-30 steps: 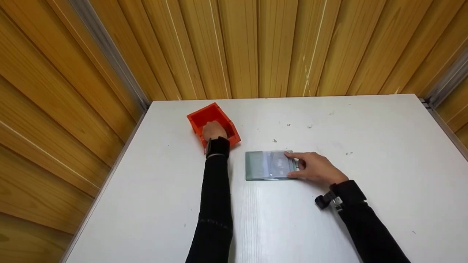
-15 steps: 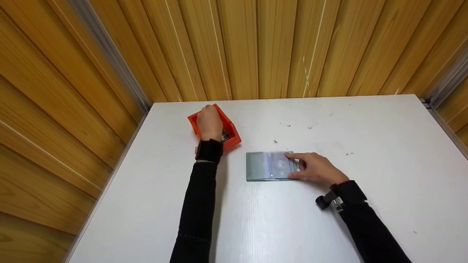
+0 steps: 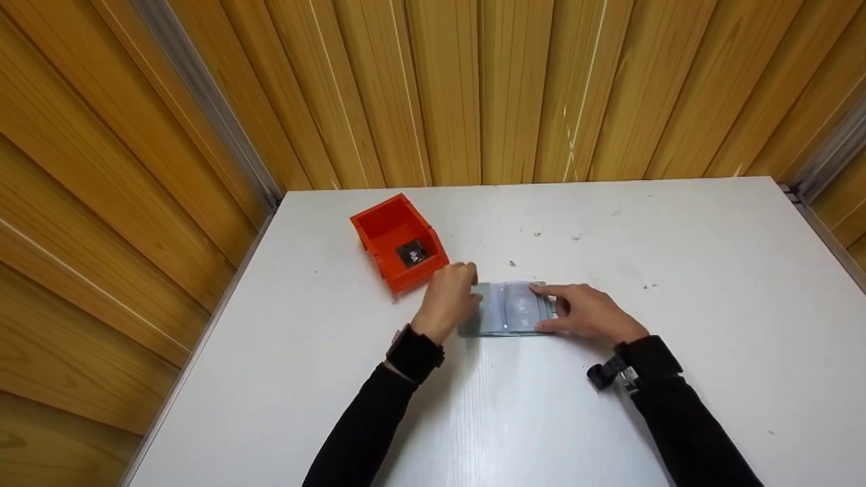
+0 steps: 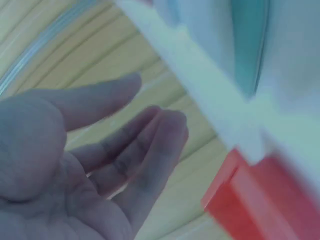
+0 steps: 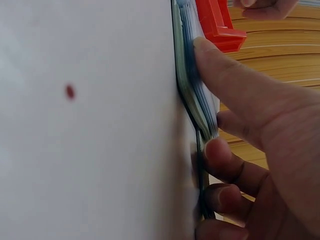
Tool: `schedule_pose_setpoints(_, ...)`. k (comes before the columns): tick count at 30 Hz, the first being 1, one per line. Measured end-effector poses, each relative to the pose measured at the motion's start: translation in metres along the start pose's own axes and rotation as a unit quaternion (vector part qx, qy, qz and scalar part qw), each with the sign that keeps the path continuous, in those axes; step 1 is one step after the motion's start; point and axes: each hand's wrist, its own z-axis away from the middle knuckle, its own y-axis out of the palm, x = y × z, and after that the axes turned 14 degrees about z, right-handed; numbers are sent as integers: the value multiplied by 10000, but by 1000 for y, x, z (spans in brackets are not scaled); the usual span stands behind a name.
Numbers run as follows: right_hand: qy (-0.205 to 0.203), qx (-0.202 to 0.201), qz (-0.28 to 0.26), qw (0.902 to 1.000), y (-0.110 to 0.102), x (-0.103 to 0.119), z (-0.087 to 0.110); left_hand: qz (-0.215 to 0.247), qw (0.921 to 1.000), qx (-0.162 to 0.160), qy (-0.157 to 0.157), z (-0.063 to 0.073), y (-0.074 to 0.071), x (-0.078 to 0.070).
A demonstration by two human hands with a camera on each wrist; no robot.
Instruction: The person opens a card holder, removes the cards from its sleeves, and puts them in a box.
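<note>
The open card holder [image 3: 522, 311] lies flat on the white tabletop [image 3: 541, 412], a little left of the right hand's [image 3: 587, 311] wrist, its clear sleeves folded over to the right and its pale green cover showing at the left. The right hand pinches its right end, thumb on the near side and a finger on the far side. The left hand [image 3: 446, 301] is at the holder's left end; its thumb and fingers are curved and apart, with nothing between them in the left wrist view. I cannot tell whether those fingertips touch the holder. The two hands are apart from each other.

Just beyond the left hand, to the far left, a red-orange bin [image 3: 414, 276] stands at an angle, and inside it a dark card [image 3: 413, 253] with white lettering lies towards the near end. Both arms wear black sleeves [image 3: 697, 436] and wrist straps. Wood-patterned panels [image 3: 514, 88] rise behind the tabletop's far edge.
</note>
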Motion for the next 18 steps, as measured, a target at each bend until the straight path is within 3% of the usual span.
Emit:
schedule_pose_setpoints(3, -26, -12, 11, 10000, 0, 1, 0, -24, 9988, 488, 70, 6, 15, 3)
schedule_pose_setpoints(5, -34, 7, 2, 10000, 1, 2, 0, -99, 9979, 636, 22, 9, 21, 5)
schedule_pose_setpoints(9, -40, 8, 9, 10000, 2, 2, -1, -132, 9975, 690, -34, 13, 27, 6)
schedule_pose_setpoints(18, -79, -125, 131, 9998, -1, 2, 0, -526, 9969, 518, 259, 14, 31, 4)
